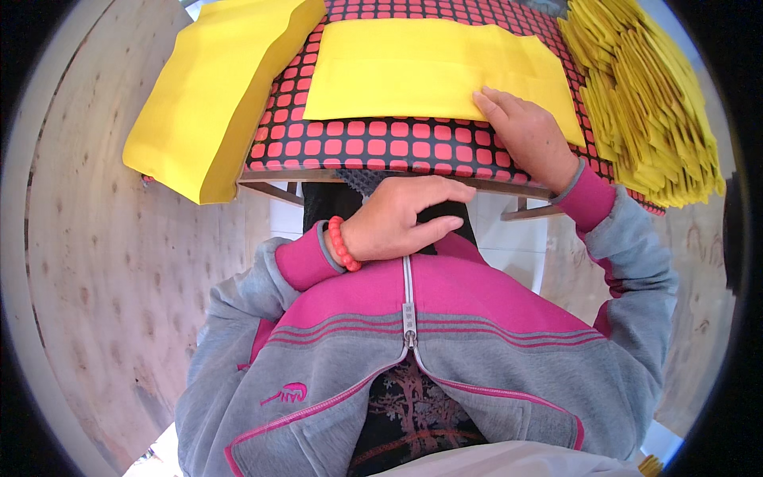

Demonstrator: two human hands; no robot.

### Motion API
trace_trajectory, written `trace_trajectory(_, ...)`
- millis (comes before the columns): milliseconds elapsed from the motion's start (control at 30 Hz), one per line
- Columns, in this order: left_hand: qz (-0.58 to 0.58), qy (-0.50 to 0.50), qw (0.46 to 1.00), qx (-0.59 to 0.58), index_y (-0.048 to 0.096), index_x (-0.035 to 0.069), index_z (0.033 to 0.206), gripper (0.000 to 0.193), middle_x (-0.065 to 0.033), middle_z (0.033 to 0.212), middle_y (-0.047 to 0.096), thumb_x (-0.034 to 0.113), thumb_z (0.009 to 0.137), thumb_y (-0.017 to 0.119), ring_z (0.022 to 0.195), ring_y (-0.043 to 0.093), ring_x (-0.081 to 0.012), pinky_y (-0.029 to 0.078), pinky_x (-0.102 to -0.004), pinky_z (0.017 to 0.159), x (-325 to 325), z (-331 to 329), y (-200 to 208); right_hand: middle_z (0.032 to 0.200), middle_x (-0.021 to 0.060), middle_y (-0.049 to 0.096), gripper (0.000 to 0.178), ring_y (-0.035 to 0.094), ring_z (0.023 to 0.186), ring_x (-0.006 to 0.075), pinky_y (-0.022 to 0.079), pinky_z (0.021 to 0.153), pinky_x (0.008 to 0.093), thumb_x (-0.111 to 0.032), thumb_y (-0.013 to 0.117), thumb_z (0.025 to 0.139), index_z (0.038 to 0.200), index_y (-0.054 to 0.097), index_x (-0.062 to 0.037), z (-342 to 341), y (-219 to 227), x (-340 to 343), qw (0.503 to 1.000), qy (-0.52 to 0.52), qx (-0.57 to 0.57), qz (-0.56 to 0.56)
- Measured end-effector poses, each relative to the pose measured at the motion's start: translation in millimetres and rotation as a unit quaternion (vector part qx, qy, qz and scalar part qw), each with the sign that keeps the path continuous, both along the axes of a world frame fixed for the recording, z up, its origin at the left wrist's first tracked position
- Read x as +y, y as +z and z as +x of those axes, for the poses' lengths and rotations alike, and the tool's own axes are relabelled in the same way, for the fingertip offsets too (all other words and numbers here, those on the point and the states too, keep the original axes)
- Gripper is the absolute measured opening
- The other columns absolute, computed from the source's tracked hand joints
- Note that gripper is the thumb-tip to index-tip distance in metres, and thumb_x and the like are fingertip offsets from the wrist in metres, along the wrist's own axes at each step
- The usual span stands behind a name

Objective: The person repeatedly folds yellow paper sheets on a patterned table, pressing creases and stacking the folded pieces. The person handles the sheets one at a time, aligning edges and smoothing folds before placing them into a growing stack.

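Observation:
A flat yellow fabric piece (429,67) with a slanted right end lies on the red-and-black patterned tabletop. My right hand (531,133) rests on its near edge, right of the middle, with the fingers stretched out over the fabric. My left hand (401,216) is held in front of my body, just short of the table edge. Its fingers are extended, the thumb stands apart, and nothing is in it. A red bead bracelet (342,245) circles the left wrist.
At the left a thick stack of flat yellow fabric (218,99) overhangs the table's near edge. A tall pile of folded yellow pieces (652,103) stands at the right. The table (381,149) has a wooden frame below. Wooden boards (103,238) rise at the left.

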State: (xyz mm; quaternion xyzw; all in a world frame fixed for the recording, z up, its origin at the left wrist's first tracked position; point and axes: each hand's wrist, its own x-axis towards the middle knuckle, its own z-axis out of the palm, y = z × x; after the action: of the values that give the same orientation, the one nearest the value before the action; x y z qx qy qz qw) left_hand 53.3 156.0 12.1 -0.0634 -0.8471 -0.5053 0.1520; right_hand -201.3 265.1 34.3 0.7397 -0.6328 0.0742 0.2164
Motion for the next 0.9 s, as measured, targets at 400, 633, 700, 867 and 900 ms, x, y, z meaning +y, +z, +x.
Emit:
trace_trajectory(400,0.707,0.022,0.699,-0.105,0.054,0.006,0.135,0.053,-0.0143,0.140,0.058,0.049,0.104,0.049,0.124,0.060,-0.0271,0.046,-0.0429,0.106,24,-53,27,0.079,0.0177,0.068,0.019,0.069,0.077,0.0362,0.055,0.066,0.0448,-0.007,0.065,0.080,0.098,0.061,-0.0010,76,61,11,0.980,-0.016,-0.149,0.130)
trace_trajectory(633,0.696,0.085,0.708,-0.084,0.048,0.002,0.141,0.043,-0.0148,0.138,0.059,0.028,0.107,0.045,0.122,0.061,-0.0285,0.050,-0.0468,0.103,23,-68,13,0.081,0.0211,0.069,0.020,0.068,0.077,0.0395,0.055,0.069,0.0481,-0.018,0.067,0.082,0.082,0.071,0.0012,84,71,10,0.971,0.002,-0.132,0.199)
trace_trajectory(700,0.666,0.129,0.727,-0.102,0.048,0.001,0.141,0.040,-0.0151,0.138,0.060,0.020,0.106,0.045,0.122,0.062,-0.0290,0.050,-0.0478,0.103,17,-64,11,0.081,0.0225,0.068,0.025,0.068,0.078,0.0406,0.054,0.070,0.0488,-0.023,0.068,0.085,0.084,0.071,0.0020,69,80,21,0.975,0.039,-0.115,0.188)
trace_trajectory(867,0.639,0.094,0.746,-0.159,0.046,-0.004,0.141,0.043,-0.0190,0.139,0.059,0.003,0.099,0.054,0.128,0.059,-0.0314,0.049,-0.0445,0.109,-21,-35,17,0.098,0.0210,0.068,0.032,0.066,0.094,0.0397,0.052,0.081,0.0466,-0.027,0.067,0.091,0.109,0.067,-0.0010,-11,83,44,0.991,-0.001,-0.127,0.033)
trace_trajectory(900,0.632,0.065,0.753,-0.173,0.046,-0.005,0.141,0.045,-0.0197,0.139,0.058,0.002,0.098,0.055,0.129,0.058,-0.0316,0.048,-0.0441,0.110,-30,-28,20,0.099,0.0209,0.068,0.031,0.066,0.095,0.0398,0.052,0.082,0.0465,-0.026,0.067,0.091,0.110,0.066,-0.0014,-24,73,53,0.995,-0.035,-0.093,0.012)
